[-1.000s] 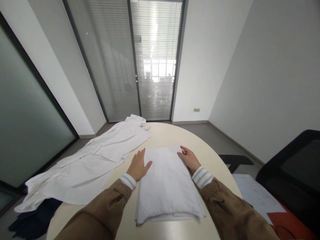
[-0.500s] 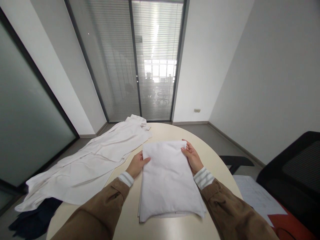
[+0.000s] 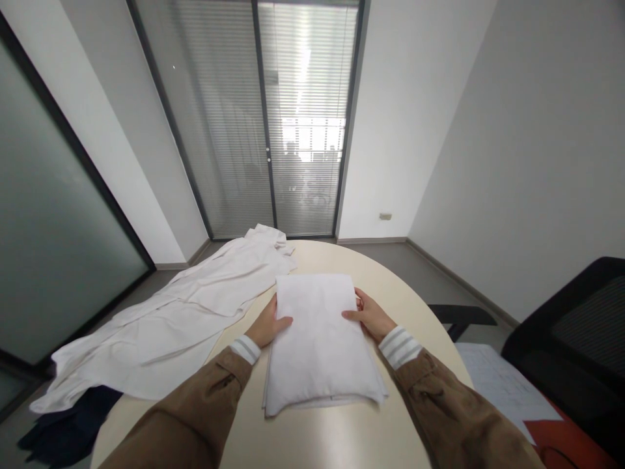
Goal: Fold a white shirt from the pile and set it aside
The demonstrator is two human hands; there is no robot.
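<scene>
Both hands clamp the folded white cloth (image 3: 319, 339) from opposite sides: the left hand (image 3: 266, 324) has its thumb laid on top of the cloth's left edge with the fingers tucked beneath it, and the right hand (image 3: 372, 316) mirrors it on the right edge, thumb on top and fingers curled under, so each grip is closed on the bundle rather than flat on it. Holding it at the two sides, about midway along, would keep the stacked layers from sliding apart and lets the whole pad be carried or squared as one piece. The cloth is a thick, many-layered rectangle lying lengthwise away from the person; its near end rests on the pale round worktop (image 3: 336, 443), while I cannot tell whether its far end is lifted clear. Left of the folded cloth, a long white garment (image 3: 185, 312) is spread open across the worktop and hangs past its left rim, its collar end just beside the cloth's far left corner. Beyond that garment's near end, further left still, a dark blue fabric (image 3: 68, 430) lies low. Right of the cloth, off the worktop, stand a black chair (image 3: 576, 332) and some white paper sheets (image 3: 502, 381).
</scene>
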